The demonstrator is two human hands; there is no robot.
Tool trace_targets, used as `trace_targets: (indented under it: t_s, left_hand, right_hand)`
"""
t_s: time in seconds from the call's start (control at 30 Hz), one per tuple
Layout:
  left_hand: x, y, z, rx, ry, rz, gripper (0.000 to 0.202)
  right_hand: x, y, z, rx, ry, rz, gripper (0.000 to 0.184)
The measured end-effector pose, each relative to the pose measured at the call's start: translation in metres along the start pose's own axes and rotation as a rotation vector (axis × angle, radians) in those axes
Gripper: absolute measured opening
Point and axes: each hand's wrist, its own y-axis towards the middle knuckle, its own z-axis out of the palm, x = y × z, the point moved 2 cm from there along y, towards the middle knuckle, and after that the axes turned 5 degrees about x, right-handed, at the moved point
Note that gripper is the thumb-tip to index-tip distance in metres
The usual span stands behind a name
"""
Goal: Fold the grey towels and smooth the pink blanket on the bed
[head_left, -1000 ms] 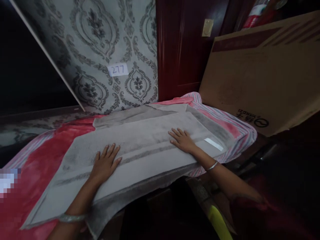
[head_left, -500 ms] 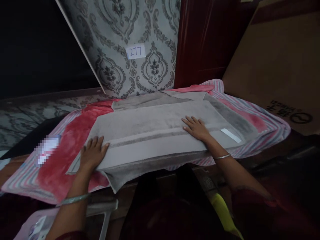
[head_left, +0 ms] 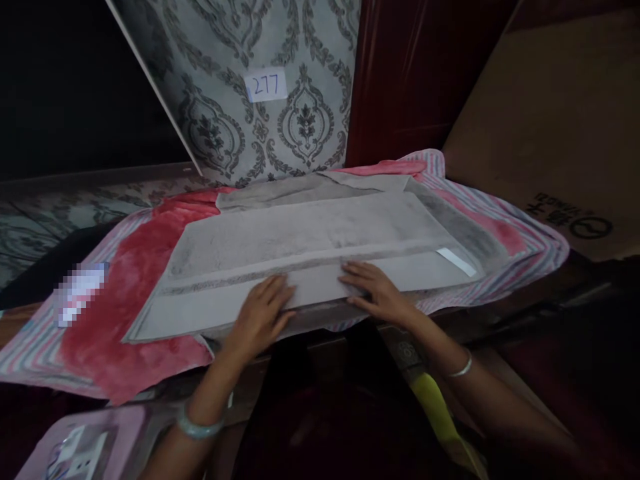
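A grey plush towel, folded into a long flat shape, lies across a red blanket with a striped border. My left hand rests on the towel's near edge, left of the middle, with its fingers stretched out and its thumb apart. To the right of it, my right hand lies on the same near strip, fingers extended and thumb spread. Neither hand grips the cloth. A white label shows on the towel's right end. The near flap hangs partly below the hands.
Behind the blanket is a patterned wall with a paper card reading 277. A dark screen stands at the left. A large cardboard box leans at the right. A pink tray sits at the lower left.
Both hands have moved inward and nearer to me along the towel's near edge, my left one rightward, my right one leftward. The flap corner near my left wrist hangs less visibly.
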Motion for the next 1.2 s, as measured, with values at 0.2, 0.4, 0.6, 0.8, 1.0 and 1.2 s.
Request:
trace_targets:
  t_s: [0.2,0.4,0.6,0.8,1.0,1.2]
  left_hand:
    - [-0.031,0.027,0.025,-0.092,0.041,0.104,0.032]
    - [-0.021,0.026,0.028,-0.17,0.035,0.138,0.033]
    - [-0.024,0.022,0.028,-0.26,0.02,0.136,0.039]
    - [-0.033,0.01,0.034,-0.274,0.041,0.144,0.036]
    - [-0.018,0.023,0.006,-0.157,-0.176,0.047,0.028]
    - [-0.011,0.069,0.003,0.031,0.059,-0.233,0.058]
  right_hand:
    - [0.02,-0.004,0.017,-0.081,-0.069,0.015,0.044]
    - [0.018,-0.005,0.023,-0.147,-0.14,-0.003,0.041]
    - [0.02,-0.005,0.021,-0.239,-0.114,-0.051,0.036]
    - [0.023,-0.017,0.03,-0.222,-0.116,-0.059,0.037]
    - [0.021,0.004,0.005,-0.168,-0.042,-0.001,0.032]
    - [0.014,0.061,-0.01,0.016,-0.231,0.229,0.061]
